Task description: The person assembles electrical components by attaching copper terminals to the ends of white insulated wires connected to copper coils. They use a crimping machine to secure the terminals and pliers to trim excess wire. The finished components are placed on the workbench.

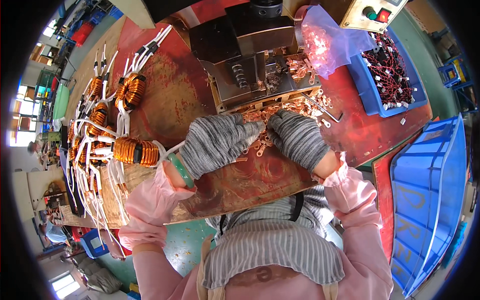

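My left hand, in a grey knit glove with a green bangle at the wrist, rests on the red bench among small copper terminals, fingers curled; a white lead of the nearest copper coil runs under it. My right hand, also gloved, sits close beside it, fingertips pinched at the terminals; whether it holds one is hidden. Both hands lie just in front of a dark metal press.
Several copper toroid coils with white leads lie at the left. A blue tray of wired parts and a pink plastic bag sit at the right rear. A blue crate stands right. A control box is behind.
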{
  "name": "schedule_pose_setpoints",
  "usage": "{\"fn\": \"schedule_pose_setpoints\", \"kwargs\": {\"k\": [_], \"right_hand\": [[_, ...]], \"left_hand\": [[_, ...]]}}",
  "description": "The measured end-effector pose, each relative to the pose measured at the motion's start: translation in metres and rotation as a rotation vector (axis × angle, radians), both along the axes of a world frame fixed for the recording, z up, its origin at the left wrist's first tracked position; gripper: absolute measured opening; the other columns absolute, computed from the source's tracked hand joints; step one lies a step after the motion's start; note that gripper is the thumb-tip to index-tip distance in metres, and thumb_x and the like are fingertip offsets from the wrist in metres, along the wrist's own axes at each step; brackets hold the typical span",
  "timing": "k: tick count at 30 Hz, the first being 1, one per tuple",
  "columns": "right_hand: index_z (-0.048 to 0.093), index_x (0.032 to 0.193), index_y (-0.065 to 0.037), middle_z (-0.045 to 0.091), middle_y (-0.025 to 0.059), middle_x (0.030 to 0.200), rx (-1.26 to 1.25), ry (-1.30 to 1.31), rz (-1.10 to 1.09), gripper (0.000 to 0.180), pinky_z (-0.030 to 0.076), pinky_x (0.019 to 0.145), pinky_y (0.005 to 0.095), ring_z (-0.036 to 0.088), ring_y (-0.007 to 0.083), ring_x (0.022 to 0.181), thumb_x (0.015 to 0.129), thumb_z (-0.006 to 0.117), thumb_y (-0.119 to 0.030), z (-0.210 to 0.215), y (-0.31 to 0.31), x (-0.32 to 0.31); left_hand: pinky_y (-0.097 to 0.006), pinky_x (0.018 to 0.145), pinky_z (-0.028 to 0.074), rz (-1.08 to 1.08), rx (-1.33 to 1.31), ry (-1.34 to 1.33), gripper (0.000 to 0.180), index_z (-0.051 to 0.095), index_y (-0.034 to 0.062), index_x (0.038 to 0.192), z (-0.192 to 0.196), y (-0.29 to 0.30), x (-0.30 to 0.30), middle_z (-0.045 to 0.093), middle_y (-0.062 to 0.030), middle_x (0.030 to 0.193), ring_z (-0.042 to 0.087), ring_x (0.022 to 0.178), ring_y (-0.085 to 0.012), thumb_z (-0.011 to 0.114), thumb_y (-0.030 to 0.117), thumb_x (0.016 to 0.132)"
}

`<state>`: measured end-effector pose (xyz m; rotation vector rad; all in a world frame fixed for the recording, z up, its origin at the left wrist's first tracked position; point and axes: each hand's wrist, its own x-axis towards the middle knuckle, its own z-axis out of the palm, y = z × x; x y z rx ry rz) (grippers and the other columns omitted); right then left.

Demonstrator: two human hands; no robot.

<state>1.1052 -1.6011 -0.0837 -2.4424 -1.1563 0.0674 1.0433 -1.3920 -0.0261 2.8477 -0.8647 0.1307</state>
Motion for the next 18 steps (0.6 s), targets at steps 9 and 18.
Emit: {"fn": "schedule_pose_setpoints", "kwargs": {"k": [9,18], "right_hand": [[0.060,0.093,-0.007,0.058,0.0141,0.087,0.161,-0.035,-0.052,0.020,0.048,0.067,0.0418,0.058,0.0326,0.079,0.082,0.058,-0.024,-0.007,-0.007,-0.002],[0.059,0.095,-0.008,0.057,0.0138,0.092,0.052,-0.040,-0.071,0.023,0.048,0.073,0.0435,0.058,0.0304,0.086,0.081,0.059,-0.026,-0.008,0.004,-0.010]], "left_hand": [[-0.035,0.071,0.051,0.073,-0.602,0.295,0.020,0.066,0.0050,0.097,-0.003,-0.005,0.008,0.066,-0.0123,0.089,0.064,0.082,-0.0294,0.060,0.020,0.085],[-0.040,0.068,0.048,0.184,-0.236,0.019,0.020,0.062,0.0032,0.095,0.003,-0.013,0.011,0.062,-0.0149,0.086,0.060,0.076,-0.0337,0.057,0.021,0.086]]}}
